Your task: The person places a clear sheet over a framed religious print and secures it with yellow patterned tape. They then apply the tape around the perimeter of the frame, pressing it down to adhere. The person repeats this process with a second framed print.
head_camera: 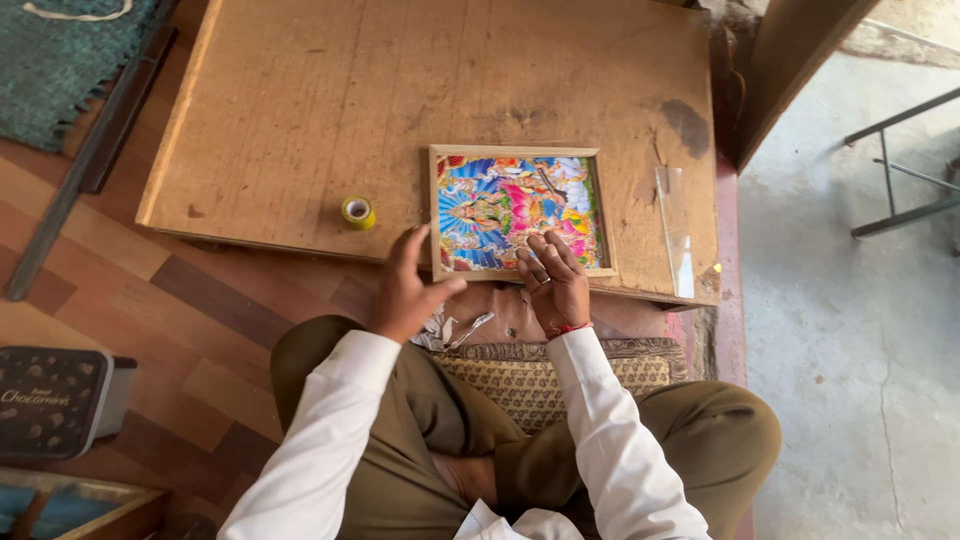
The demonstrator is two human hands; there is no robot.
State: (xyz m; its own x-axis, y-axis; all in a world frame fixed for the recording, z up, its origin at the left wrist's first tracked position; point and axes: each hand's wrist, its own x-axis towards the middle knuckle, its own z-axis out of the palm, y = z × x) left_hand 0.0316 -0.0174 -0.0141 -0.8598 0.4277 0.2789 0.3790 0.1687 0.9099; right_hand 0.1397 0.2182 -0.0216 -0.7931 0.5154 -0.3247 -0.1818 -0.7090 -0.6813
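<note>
At the far left lies a green woven mat (60, 60), beside it a dark metal bar (90, 160) slanting across the patterned floor, and lower down a dark box (55, 400) with a dotted lid. The low wooden table (300, 110) fills the middle. Near its front edge stands a small roll of yellow tape (357, 212), apart from everything else. The left hand (405, 290) hovers just right of the roll, fingers spread and holding nothing, close to the left edge of the framed colourful picture (515, 210). That frame lies flat at the table's front edge. The right hand (555, 280) rests on its lower right part, fingers bent and pressing on the surface, gripping nothing. Crumpled foil (455, 328) lies below the table edge by the person's lap. A clear strip of glass or plastic (675, 230) lies right of the frame. The frame sits so near the edge that a push toward the lap could, I judge, tip it off; an elbow could also knock the clear strip.
</note>
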